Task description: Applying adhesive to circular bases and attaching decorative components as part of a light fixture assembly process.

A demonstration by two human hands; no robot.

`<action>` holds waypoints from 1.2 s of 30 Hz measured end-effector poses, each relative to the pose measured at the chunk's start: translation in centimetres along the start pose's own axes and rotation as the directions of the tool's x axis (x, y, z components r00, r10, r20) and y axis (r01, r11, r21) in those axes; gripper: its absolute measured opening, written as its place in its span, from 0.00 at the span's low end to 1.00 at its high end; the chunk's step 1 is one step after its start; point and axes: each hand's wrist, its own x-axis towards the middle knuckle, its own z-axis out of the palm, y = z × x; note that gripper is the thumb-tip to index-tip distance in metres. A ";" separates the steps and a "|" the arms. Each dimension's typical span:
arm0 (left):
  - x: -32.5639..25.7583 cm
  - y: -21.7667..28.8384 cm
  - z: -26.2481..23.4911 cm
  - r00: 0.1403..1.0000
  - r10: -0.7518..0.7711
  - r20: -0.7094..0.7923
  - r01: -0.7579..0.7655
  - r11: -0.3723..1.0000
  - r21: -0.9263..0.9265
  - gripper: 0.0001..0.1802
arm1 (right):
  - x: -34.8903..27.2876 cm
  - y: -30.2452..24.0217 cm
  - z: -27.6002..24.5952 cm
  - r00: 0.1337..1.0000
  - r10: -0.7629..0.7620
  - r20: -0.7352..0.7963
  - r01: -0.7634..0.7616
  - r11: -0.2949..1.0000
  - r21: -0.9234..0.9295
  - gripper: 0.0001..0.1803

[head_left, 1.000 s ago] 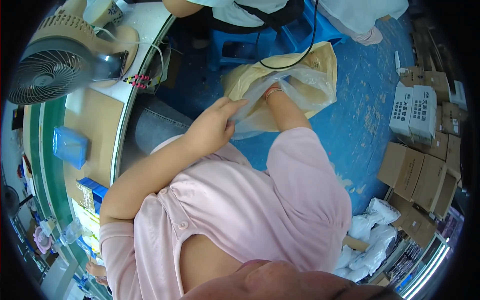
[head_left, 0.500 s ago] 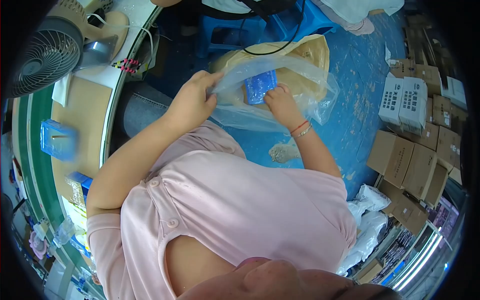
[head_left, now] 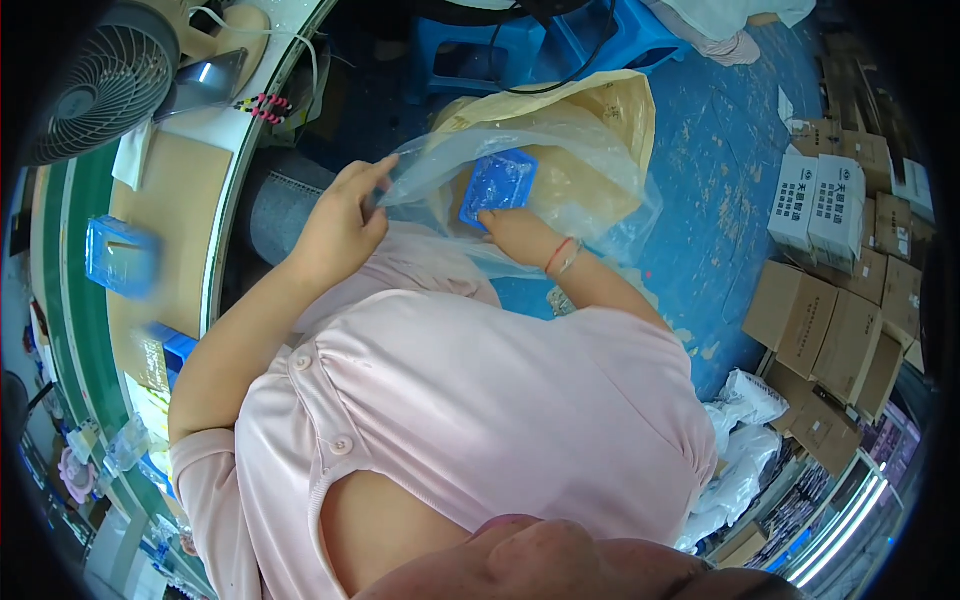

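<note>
A shallow blue plastic tray with a glossy surface is tilted over the mouth of a clear plastic bag. Its near edge is pinched in the fingers of my right hand, which has a red cord and a bracelet at the wrist. At the bag's left rim, my left hand grips the film between thumb and fingers. The clear bag opens inside a larger yellowish sack that stands on the floor in front of me. How deep the bag is filled cannot be made out.
On the workbench at left are a grey fan, a phone, a beaded band and another blue tray. Blue stools stand beyond the sack. Cardboard boxes and white plastic bags line the right side.
My right hand has drawn the blue tray left and nearer to me, turning it. My left hand has shifted left and slightly nearer, pulling the bag's rim along.
</note>
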 end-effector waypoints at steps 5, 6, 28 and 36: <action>-1.7 -1.4 -0.5 0.997 -0.078 -0.026 0.078 0.997 -0.011 0.34 | 7.4 6.2 6.8 1.000 -0.003 0.010 0.002 0.999 0.048 0.18; -1.6 -1.3 -0.3 0.997 -0.072 -0.019 0.072 0.997 -0.005 0.34 | 8.7 6.7 8.3 0.939 0.273 -0.210 -0.264 0.962 0.068 0.19; -3.6 -0.9 1.1 0.997 -0.047 0.064 0.053 0.995 -0.088 0.37 | 8.4 -0.4 7.1 0.910 0.387 0.150 -0.407 0.904 0.133 0.22; -3.7 -0.9 0.8 0.993 -0.086 0.079 0.093 0.991 -0.098 0.35 | 9.5 2.2 16.0 0.940 0.031 0.339 -0.067 0.993 0.097 0.20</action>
